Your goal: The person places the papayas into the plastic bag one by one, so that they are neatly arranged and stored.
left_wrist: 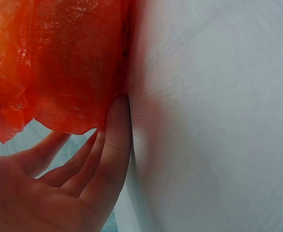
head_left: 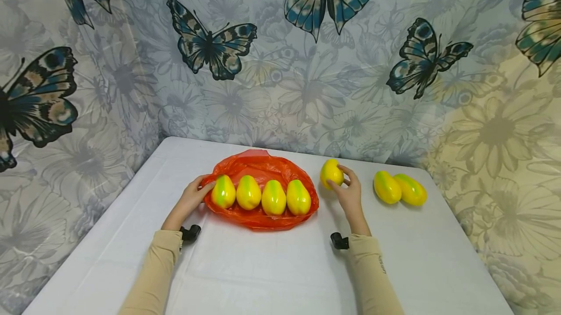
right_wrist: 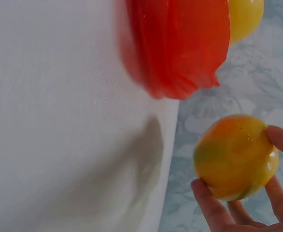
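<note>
Here the right hand (head_left: 349,193) pinches a yellow fruit (head_left: 331,173) just above the bench (head_left: 280,266), beside the orange bag (head_left: 263,164); the left hand (head_left: 193,198), fingers relaxed, steadies the bag's edge, seemingly to keep four fruits (head_left: 261,195) from rolling

- The yellow-green fruit (head_left: 331,173) pinched in the right hand (head_left: 349,195) looks like smooth, glossy plastic.
- The orange bag (head_left: 258,166) touching the left hand's (head_left: 189,200) fingertips is thin, crinkled, shiny plastic film.
- The white table cover (head_left: 271,266) beneath both hands looks matt and finely woven.
</note>
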{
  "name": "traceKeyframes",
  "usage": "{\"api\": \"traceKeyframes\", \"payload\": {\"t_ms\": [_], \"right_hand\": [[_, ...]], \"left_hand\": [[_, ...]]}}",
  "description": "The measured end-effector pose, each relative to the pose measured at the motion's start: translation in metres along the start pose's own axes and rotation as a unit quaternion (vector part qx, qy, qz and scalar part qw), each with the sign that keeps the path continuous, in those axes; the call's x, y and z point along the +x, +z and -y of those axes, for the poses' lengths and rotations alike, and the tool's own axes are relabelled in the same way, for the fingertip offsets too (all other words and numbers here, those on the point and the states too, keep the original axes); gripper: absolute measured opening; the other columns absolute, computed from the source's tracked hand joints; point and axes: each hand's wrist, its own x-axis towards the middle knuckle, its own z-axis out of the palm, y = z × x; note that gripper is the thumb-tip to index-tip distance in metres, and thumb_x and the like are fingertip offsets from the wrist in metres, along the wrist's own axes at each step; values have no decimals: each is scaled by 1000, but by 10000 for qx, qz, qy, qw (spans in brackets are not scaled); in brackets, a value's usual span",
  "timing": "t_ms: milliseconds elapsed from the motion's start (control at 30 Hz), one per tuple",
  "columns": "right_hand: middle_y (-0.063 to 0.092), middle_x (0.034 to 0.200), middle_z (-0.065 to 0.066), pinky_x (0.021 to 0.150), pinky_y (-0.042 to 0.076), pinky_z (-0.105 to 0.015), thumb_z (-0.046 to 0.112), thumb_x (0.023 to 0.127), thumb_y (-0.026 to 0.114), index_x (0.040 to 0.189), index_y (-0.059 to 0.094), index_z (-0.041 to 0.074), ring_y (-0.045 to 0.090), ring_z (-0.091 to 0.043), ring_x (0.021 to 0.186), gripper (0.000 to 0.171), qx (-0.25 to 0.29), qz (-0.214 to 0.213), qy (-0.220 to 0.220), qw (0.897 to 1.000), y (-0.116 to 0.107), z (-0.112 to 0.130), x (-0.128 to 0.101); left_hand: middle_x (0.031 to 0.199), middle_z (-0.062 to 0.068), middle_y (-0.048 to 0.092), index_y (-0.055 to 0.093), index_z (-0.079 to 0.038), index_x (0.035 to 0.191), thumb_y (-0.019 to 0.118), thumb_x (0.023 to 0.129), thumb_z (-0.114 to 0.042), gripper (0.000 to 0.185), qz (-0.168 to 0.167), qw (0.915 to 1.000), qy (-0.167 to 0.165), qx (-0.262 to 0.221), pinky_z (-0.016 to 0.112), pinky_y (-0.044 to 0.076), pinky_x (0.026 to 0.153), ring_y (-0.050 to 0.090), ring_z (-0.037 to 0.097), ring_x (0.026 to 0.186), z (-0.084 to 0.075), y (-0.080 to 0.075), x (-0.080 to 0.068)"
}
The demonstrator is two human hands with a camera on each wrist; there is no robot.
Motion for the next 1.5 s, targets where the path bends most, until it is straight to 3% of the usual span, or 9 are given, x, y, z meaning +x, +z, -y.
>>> {"api": "traceKeyframes", "payload": {"t_ms": [567,1200,1500], "right_hand": [[37,154,-11,106,41,-58,14,88,71,140,50,14,40,-43,133,56,337,477,-76,9983,34,26,-4],[41,151,-8,101,48,-53,14,88,72,138,52,16,43,-40,132,54,444,792,-188,9957,66,50,-7],[45,147,-9,98,49,-52,18,87,74,135,55,18,47,-41,125,51,499,854,-503,9938,80,57,-8]], "left_hand": [[145,23,45,36,-6,148,48,100,-48,65,22,10000,15,52,29,53,84,56,32,113,1,1,2],[144,22,46,37,-6,148,49,99,-49,65,-24,9999,-50,147,34,50,89,53,32,115,0,0,1],[144,22,45,37,-6,148,48,99,-49,65,6,9999,-41,131,37,50,92,52,32,116,0,0,1]]}}
